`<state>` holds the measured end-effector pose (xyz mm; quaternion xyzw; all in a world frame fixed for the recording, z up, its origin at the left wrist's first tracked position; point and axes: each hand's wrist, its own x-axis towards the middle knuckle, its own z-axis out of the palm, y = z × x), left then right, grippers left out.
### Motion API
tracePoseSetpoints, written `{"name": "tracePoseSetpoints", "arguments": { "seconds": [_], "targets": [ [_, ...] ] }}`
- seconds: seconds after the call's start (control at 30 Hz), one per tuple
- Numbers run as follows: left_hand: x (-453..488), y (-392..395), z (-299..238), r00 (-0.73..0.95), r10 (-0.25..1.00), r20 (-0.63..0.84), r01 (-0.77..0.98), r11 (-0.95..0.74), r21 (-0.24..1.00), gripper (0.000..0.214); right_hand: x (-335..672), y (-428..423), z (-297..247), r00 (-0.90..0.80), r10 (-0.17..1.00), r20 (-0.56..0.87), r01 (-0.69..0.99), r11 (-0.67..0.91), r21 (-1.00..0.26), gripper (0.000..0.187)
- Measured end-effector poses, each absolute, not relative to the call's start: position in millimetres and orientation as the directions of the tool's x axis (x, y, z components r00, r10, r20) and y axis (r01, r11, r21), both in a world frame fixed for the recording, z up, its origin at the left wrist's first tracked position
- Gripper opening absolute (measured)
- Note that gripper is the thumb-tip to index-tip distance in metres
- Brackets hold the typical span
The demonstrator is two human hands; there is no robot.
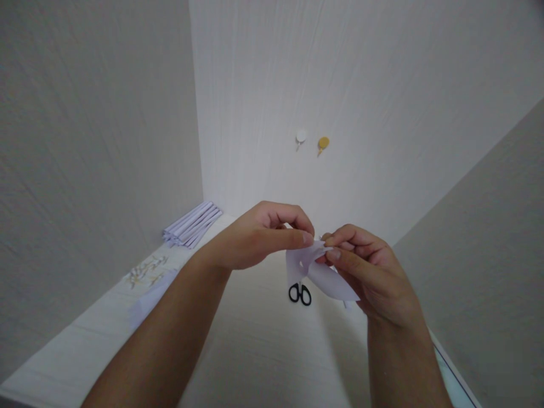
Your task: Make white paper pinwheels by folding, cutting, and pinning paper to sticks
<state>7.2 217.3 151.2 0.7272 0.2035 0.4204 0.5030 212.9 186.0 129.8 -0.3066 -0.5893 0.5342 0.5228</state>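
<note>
- A scatter of small white paper scraps lies at the far left of the pale white tabletop, close to the left wall.
- Just in front of them lies a flat white paper sheet.
- Further back, in the corner, sits a fanned stack of long folded white paper strips.
- The left hand is raised above the table. Its thumb and forefinger are pinched tight on the top left edge of a folded piece of white paper.
- A pair of black-handled scissors lies on the table below the paper, with only the loops showing.
- On the back wall hang a round white hook and, just beside it, a round yellow hook.
- The folded paper is held in the air between both hands, its pointed end slanting down to the right.
- The right hand grips the paper's top right part, thumb pressed against forefinger, with the other fingers curled behind the sheet.
</note>
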Motion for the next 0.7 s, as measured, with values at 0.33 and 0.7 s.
{"name": "tracePoseSetpoints", "arguments": {
  "seconds": [0.33, 0.7],
  "targets": [
    [8, 220, 149, 0.540, 0.718, 0.440, -0.034, -0.504, 0.863, 0.011, 211, 186, 128, -0.265, 0.913, 0.310, -0.133, 0.284, -0.950, 0.014],
    [18, 223, 144, 0.277, 0.782, 0.558, -0.137, -0.543, 0.829, 0.021, 212, 188, 126, -0.267, 0.856, 0.442, -0.109, 0.429, -0.897, 0.011]
  ]
}}
